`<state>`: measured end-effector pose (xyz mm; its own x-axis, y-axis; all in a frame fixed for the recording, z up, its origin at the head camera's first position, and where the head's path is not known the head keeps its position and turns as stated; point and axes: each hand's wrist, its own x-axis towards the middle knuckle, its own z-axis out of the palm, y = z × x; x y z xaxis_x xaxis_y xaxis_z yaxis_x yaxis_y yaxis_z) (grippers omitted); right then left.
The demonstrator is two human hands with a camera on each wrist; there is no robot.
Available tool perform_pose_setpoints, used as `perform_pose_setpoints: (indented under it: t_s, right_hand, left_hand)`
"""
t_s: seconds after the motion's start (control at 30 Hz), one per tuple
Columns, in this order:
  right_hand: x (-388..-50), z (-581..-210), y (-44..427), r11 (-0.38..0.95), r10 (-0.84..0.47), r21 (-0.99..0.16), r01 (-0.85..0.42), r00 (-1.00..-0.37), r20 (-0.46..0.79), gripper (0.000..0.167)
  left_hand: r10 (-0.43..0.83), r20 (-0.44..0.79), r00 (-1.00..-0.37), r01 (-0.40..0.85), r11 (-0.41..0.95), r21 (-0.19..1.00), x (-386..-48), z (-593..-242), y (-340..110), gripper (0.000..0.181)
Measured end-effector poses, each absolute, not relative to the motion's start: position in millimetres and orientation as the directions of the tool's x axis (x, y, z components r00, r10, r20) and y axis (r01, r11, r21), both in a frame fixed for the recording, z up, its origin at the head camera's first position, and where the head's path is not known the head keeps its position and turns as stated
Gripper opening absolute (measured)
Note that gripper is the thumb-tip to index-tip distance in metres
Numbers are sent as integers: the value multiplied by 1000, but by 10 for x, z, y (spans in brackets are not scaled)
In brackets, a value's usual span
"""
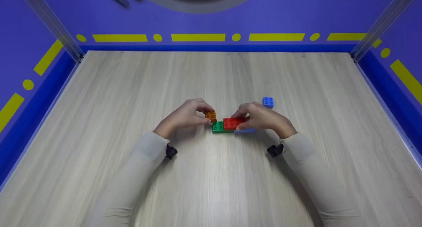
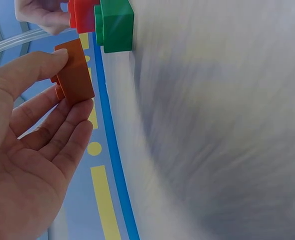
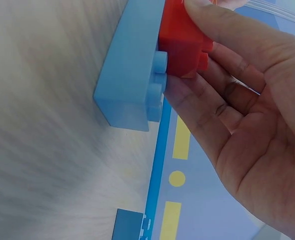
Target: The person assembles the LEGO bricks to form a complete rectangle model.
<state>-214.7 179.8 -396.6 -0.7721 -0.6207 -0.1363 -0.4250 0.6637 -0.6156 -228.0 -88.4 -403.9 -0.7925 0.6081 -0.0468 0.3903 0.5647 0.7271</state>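
An orange brick [image 1: 210, 116] [image 2: 75, 72] is pinched between thumb and fingers of my left hand [image 1: 189, 115] [image 2: 32, 130], just above and behind the left end of a green brick [image 1: 218, 127] [image 2: 117, 26]. My right hand [image 1: 263, 117] [image 3: 252, 95] grips a red brick [image 1: 230, 123] [image 3: 180, 47] by its right part. The red brick lies across the green brick and a blue brick [image 1: 245, 130] [image 3: 130, 75], which stand end to end. Studs show on the green brick's left end and, in the right wrist view, on the blue one's far end.
A small blue brick [image 1: 268, 102] [image 3: 127, 225] stands on the wooden table [image 1: 211, 187] behind my right hand. Blue panels [image 1: 211, 22] with yellow marks border the table at the back and both sides.
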Motion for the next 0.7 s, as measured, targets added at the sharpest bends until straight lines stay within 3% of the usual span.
perform_pose_setpoints:
  t_s: [0.7]
  right_hand:
    - [-2142,-3972,1811,652,-625,-633,-416,-768,-139,34]
  left_hand:
    - [690,-44,-723,447,515,731,-2223,-4061,-756,31]
